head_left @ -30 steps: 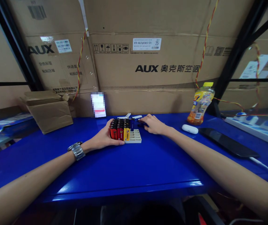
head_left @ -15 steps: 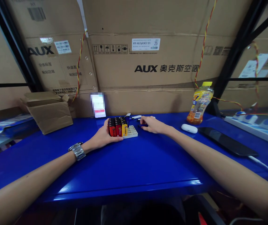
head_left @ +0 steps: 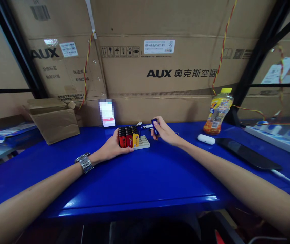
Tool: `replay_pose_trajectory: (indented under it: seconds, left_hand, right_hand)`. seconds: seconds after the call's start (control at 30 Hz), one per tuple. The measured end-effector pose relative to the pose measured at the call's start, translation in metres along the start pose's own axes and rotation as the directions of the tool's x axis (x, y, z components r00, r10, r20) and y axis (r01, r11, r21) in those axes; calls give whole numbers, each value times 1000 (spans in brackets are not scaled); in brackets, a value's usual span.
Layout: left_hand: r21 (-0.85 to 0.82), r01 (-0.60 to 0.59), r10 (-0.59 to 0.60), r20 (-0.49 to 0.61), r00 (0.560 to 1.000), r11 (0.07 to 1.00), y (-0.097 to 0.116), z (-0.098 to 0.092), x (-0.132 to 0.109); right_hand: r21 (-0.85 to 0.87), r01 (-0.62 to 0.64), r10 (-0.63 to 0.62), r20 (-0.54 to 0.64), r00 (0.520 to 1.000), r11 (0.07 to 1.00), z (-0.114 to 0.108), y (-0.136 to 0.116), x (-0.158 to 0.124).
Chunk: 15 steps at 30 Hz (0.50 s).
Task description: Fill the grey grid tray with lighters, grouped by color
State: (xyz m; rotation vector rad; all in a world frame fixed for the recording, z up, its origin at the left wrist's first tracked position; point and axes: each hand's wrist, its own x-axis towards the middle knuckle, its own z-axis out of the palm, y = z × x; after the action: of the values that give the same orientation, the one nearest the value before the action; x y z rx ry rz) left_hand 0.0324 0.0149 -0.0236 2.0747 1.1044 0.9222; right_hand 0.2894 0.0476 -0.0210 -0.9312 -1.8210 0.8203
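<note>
My left hand [head_left: 113, 145] is wrapped round the left end of a white slotted tray [head_left: 142, 146], its thumb along the front. Red, dark red and yellow lighters [head_left: 135, 140] stand upright in rows in the tray, with a blue lighter behind the yellow one. The slots at the tray's right end hold nothing. My right hand [head_left: 163, 131] pinches a dark blue lighter [head_left: 155, 125] upright between thumb and fingers, to the right of the tray and above the table. Several loose white and dark lighters [head_left: 147, 126] lie behind the tray, partly hidden.
On the blue table [head_left: 135, 179] an open cardboard box [head_left: 55, 123] stands left, and a lit phone [head_left: 107, 113] leans on the large carton [head_left: 180, 98]. At right are a drink bottle [head_left: 217, 113], a white earbud case [head_left: 206, 139], a dark phone [head_left: 246, 154] and a power strip [head_left: 277, 137].
My right hand has risen slightly from the table, lifting a dark blue lighter upright. My left hand keeps its hold on the tray. The view has shifted a little.
</note>
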Motion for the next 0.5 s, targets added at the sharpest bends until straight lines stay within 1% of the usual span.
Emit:
replay_pose_trajectory:
  seconds: [0.07,0.1,0.17,0.23,0.3,0.5]
  left_hand:
    - [-6,-2,2,-2,1000,1000,2,1,-1]
    - [-11,-6,6,-5,1000,1000,2,1,-1]
    - [-17,-14,13,-11,1000,1000,3,1,-2]
    - [-18,-21,21,-11,1000,1000,3,1,-2]
    - [-16,-34,34,-7,999,999,3,1,-2]
    - [21,-37,37,-10,999,999,6,0,-3]
  right_hand:
    - [233,-45,56,-44,997,971,6,-5,-1]
    - [318,-76,94,-40,995,945,10,-7,-1]
    - [430,-148,157,13,987,891,15,-12,-2]
    - [485,-206,196,72,978,850,18,-16,-4]
    - [513,-240,228,88,970,824,20,-20,-6]
    - [507,-271,312,6,950,818,17,-26,-8]
